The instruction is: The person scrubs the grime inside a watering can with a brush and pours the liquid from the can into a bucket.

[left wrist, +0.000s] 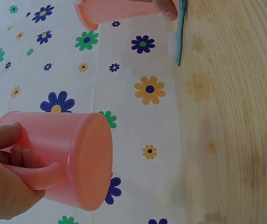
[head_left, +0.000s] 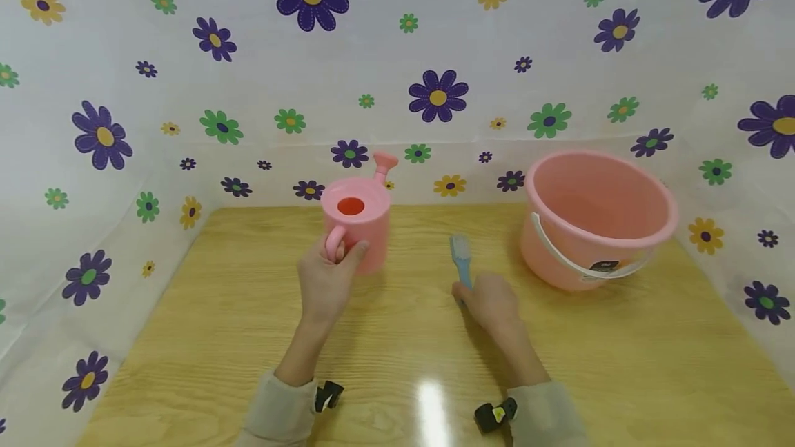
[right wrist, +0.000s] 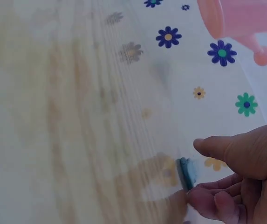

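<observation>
A pink watering can (head_left: 374, 236) is held by its handle in my left hand (head_left: 324, 288), with its flat base showing in the left wrist view and lifted off the table. Its spout, with a flared rose (head_left: 385, 159), points away to the back right. My right hand (head_left: 493, 302) is low over the table at the handle end of a blue brush (head_left: 462, 257) with pale bristles. In the right wrist view the thumb (right wrist: 212, 147) stands apart from the brush, while bent fingertips are right beside its handle.
A pink bucket (head_left: 599, 261) with a white handle stands at the back right of the wood-patterned table (head_left: 248, 336). A white sheet (head_left: 373, 74) printed with flowers hangs behind and along both sides.
</observation>
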`<control>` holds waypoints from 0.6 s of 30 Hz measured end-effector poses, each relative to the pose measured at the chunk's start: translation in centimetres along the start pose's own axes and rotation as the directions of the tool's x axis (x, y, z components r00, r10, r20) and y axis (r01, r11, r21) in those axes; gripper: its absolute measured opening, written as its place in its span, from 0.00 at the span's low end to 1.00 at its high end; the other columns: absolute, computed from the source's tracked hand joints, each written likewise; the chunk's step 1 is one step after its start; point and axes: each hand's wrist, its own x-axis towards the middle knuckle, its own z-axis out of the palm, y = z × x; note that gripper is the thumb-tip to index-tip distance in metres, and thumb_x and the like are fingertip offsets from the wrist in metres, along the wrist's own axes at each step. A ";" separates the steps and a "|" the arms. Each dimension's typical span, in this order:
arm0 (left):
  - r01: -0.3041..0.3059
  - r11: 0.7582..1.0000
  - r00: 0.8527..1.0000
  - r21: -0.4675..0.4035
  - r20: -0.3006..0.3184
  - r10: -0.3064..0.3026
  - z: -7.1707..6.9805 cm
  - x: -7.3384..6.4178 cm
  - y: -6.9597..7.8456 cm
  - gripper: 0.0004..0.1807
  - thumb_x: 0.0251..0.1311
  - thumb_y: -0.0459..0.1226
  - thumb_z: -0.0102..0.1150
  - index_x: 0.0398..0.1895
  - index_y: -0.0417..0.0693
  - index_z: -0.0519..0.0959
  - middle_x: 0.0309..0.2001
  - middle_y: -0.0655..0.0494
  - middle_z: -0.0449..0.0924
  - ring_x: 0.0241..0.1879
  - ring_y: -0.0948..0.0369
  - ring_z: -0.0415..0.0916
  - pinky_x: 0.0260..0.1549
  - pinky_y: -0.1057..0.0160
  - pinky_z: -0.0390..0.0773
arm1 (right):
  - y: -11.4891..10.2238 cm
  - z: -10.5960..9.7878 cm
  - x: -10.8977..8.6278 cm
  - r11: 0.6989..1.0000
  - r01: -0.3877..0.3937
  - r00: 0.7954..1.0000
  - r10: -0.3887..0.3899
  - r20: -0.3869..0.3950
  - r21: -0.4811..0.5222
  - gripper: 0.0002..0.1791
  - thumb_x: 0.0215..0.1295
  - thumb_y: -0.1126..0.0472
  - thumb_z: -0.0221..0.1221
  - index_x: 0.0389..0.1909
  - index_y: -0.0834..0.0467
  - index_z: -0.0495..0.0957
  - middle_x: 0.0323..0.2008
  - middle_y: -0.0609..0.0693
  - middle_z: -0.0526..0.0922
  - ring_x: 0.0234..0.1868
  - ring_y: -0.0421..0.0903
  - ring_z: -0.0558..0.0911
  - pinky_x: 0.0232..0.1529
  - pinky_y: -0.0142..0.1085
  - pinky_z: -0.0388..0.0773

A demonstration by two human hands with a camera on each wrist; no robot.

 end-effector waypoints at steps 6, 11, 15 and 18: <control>-0.027 1.000 1.000 0.007 0.016 0.027 0.6 0.5 0.4 0.24 0.56 0.33 0.72 0.18 0.42 0.63 0.18 0.54 0.57 0.22 0.62 0.59 0.22 0.71 0.60 | -1.4 -1.8 -1.4 0.981 0.120 0.986 -0.135 -0.098 -0.151 0.22 0.70 0.47 0.59 0.35 0.66 0.74 0.22 0.55 0.77 0.18 0.47 0.74 0.16 0.39 0.69; 0.002 1.000 0.999 0.001 0.035 -0.002 1.3 0.6 0.8 0.22 0.56 0.34 0.72 0.19 0.42 0.65 0.18 0.54 0.58 0.23 0.61 0.61 0.24 0.70 0.64 | -2.4 -5.9 -3.5 0.946 0.299 0.892 -0.324 -0.315 -0.127 0.19 0.68 0.53 0.62 0.47 0.65 0.76 0.43 0.62 0.81 0.38 0.57 0.82 0.27 0.48 0.80; 0.013 1.000 0.999 0.010 0.043 -0.014 1.7 0.7 0.9 0.20 0.56 0.34 0.71 0.20 0.41 0.67 0.18 0.54 0.58 0.24 0.60 0.61 0.25 0.70 0.65 | -2.0 -8.4 -4.2 0.837 0.529 0.670 -0.513 -0.536 -0.141 0.18 0.63 0.64 0.64 0.50 0.69 0.75 0.50 0.66 0.77 0.52 0.63 0.76 0.48 0.54 0.79; 0.010 1.000 0.999 0.013 0.050 -0.010 2.2 1.1 1.2 0.20 0.57 0.33 0.71 0.19 0.41 0.66 0.18 0.53 0.58 0.24 0.60 0.61 0.24 0.70 0.64 | -1.0 -10.1 -3.9 0.760 0.618 0.498 -0.575 -0.650 -0.199 0.19 0.60 0.69 0.63 0.51 0.71 0.74 0.51 0.68 0.75 0.56 0.65 0.74 0.62 0.54 0.70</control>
